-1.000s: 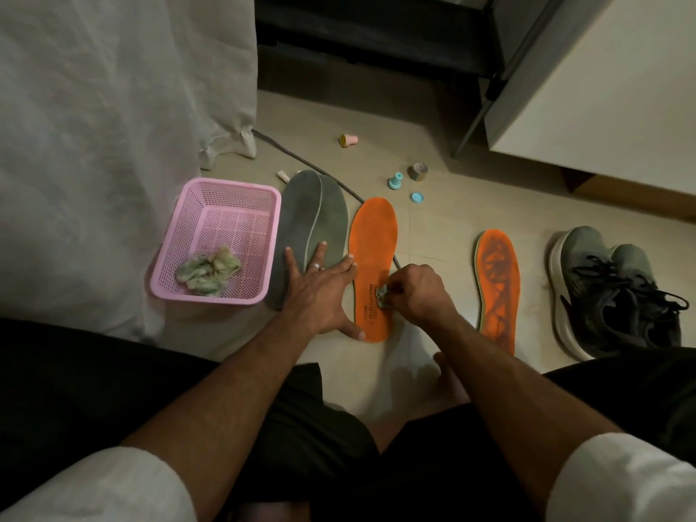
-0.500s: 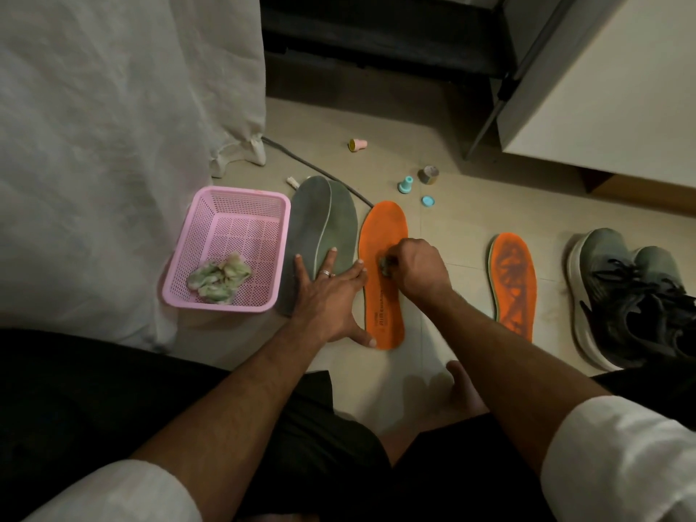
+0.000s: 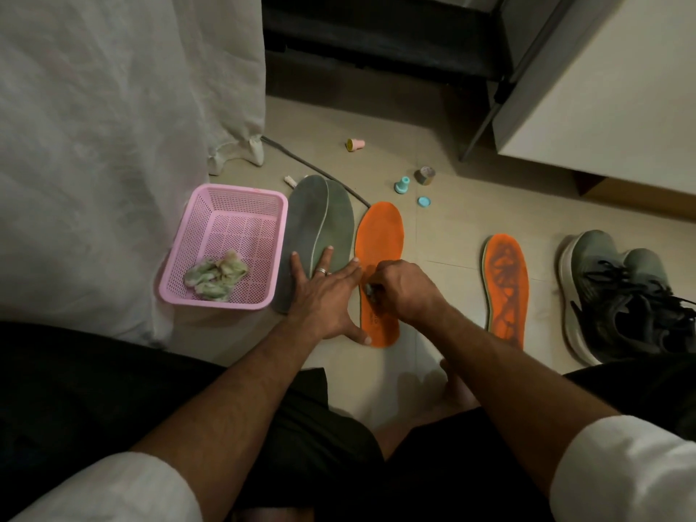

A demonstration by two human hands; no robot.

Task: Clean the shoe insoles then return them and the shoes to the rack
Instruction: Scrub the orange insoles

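An orange insole (image 3: 380,235) lies on the tiled floor in front of me. My right hand (image 3: 405,290) grips a small crumpled wipe (image 3: 370,288) and presses it on the insole's middle. My left hand (image 3: 325,292) lies flat with spread fingers across the insole's left edge and two grey insoles (image 3: 320,224) stacked beside it. A second orange insole (image 3: 506,288), darkly stained, lies farther right. A pair of grey shoes (image 3: 621,292) with black laces stands at the far right.
A pink mesh basket (image 3: 226,205) holding used crumpled wipes (image 3: 215,276) sits left of the insoles. Small caps and a little roll (image 3: 425,175) are scattered on the floor behind. A white cloth hangs at left, a white cabinet (image 3: 610,88) stands at right.
My right hand has moved with the wipe along the orange insole, up toward its middle and back down a little. My left hand has stayed pressed flat in place.
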